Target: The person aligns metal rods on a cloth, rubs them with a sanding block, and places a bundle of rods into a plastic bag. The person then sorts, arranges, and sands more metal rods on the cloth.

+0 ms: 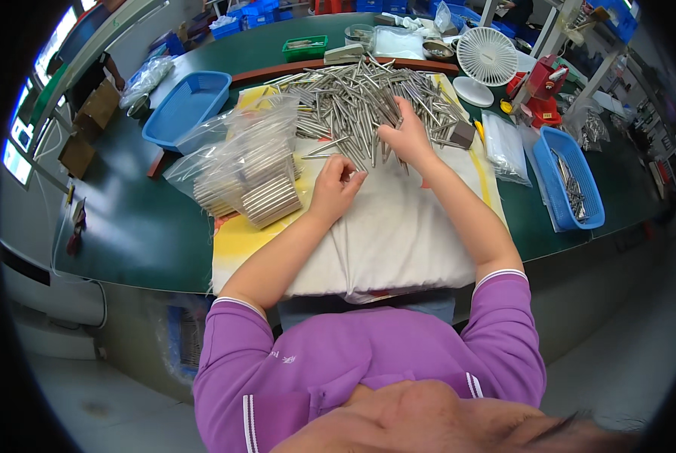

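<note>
A heap of slim metal rods (345, 94) spreads over a white and yellow cloth (413, 241) in front of me. At the heap's near right side, my right hand (410, 137) is closed around several metal rods (389, 113), thumb toward the left; its fingertips are partly hidden. My left hand (336, 187) rests over the cloth just short of the heap, fingers curled toward the thumb, and no rod shows in it. Left of it, clear plastic bags (236, 147) lie over neat bundles of rods (271, 200).
A blue tray (188, 106) sits at left, a blue basket (568, 140) with metal pieces at right. Beside that basket lie clear bags (504, 147). A dark block (461, 134), a white fan (487, 57) and a green tray (305, 47) border the heap on the green table (141, 234).
</note>
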The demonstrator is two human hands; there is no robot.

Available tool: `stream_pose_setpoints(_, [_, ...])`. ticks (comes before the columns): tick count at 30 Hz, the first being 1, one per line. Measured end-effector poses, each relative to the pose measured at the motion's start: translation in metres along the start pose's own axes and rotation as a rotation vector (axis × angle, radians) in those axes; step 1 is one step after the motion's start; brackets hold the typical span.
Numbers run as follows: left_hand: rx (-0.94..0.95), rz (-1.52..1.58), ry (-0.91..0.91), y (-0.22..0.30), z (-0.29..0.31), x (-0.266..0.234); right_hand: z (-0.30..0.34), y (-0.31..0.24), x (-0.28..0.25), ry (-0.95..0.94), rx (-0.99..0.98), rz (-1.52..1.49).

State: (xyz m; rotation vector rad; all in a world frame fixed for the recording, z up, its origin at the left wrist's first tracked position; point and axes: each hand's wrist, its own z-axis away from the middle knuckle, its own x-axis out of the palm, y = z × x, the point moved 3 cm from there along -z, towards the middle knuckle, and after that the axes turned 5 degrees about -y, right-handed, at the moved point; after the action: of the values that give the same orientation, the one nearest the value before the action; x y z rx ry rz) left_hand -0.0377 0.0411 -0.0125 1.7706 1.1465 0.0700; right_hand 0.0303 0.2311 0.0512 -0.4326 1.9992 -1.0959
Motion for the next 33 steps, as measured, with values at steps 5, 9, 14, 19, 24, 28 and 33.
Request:
stream_pose_setpoints(5, [0.061,0.210,0.034,0.010,0.002,0.007,0.075,0.001,-0.009,-0.070,-0.113,-0.037])
stream_pose_setpoints(9, [0.008,0.782,0.060,0.075,-0.018,0.033,0.103,-0.004,0.004,-0.107,-0.370,-0.048])
stream_pose_setpoints(14, [-0.077,0.722,0.034,0.095,-0.016,0.050,0.111,-0.004,0.004,-0.182,-0.389,-0.136])
stream_pose_setpoints(19, [0.126,0.431,-0.037,0.098,-0.021,0.060,0.107,0.011,0.008,-0.170,-0.301,-0.263])
stream_pose_setpoints(24, [-0.090,0.401,-0.045,0.066,-0.019,0.065,0.101,0.033,0.015,-0.243,-0.087,-0.178])
stream_pose_setpoints(28, [-0.003,0.508,-0.010,0.077,-0.015,0.064,0.107,0.022,0.010,-0.308,-0.169,-0.110])
stream_pose_setpoints(33, [0.328,0.201,0.001,0.116,-0.015,0.047,0.113,-0.004,0.006,-0.115,-0.431,-0.320])
